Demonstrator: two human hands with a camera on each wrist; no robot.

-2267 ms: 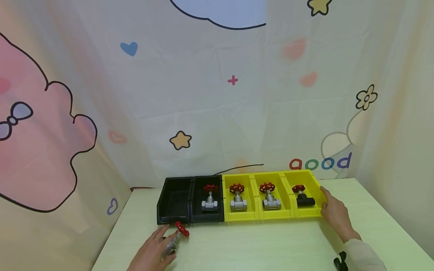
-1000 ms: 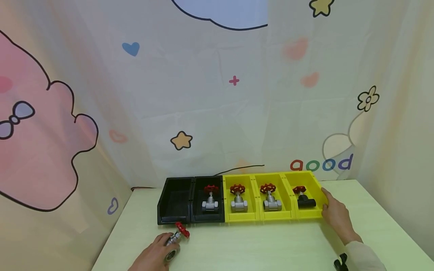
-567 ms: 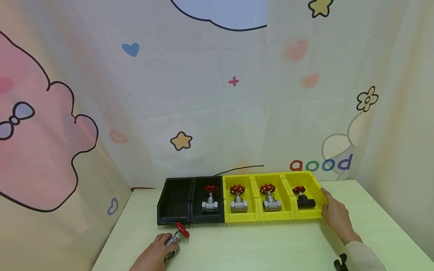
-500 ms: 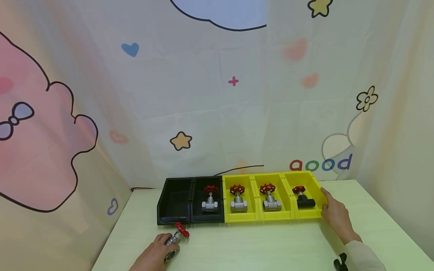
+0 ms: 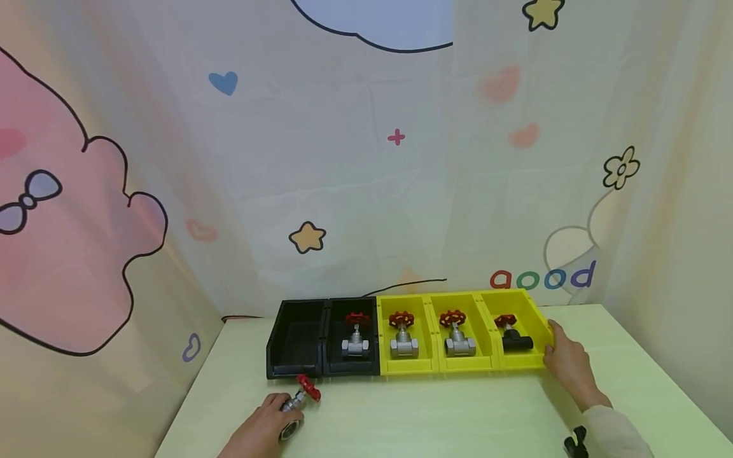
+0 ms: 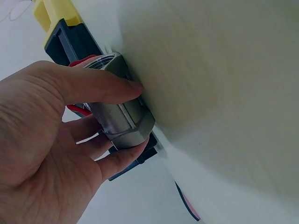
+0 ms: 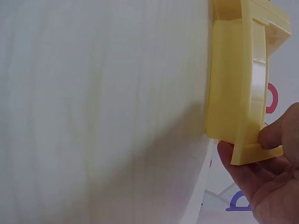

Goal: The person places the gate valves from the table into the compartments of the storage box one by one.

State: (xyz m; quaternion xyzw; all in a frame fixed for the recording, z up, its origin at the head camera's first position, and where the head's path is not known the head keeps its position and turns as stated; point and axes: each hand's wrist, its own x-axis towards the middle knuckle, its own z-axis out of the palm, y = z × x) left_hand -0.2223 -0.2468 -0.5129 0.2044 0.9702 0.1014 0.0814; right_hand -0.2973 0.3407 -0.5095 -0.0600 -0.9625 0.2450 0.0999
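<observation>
My left hand [image 5: 260, 425] grips the metal body of a gate valve [image 5: 291, 429] between thumb and fingers, low over the table before the leftmost black bin [image 5: 294, 370]. The valve tilts, its red handwheel [image 5: 308, 388] pointing up and right. In the left wrist view the thumb lies across the grey hexagonal body [image 6: 126, 119]; most of the handwheel is hidden behind it. My right hand [image 5: 571, 367] pinches the side wall of the rightmost yellow bin [image 5: 523, 364], thumb inside and fingers outside, as the right wrist view shows.
Black and yellow bins stand joined in a row. The second black bin holds a silver valve [image 5: 356, 345], and two yellow bins hold similar valves [image 5: 403, 345]. A black-bodied valve [image 5: 517, 341] lies in the rightmost bin. A printed curtain [image 5: 355, 191] hangs behind the table [image 5: 435, 420].
Since the earliest frame my left fingers have closed round the valve body, and the hand has drawn back slightly toward me. The right hand stays on the yellow bin.
</observation>
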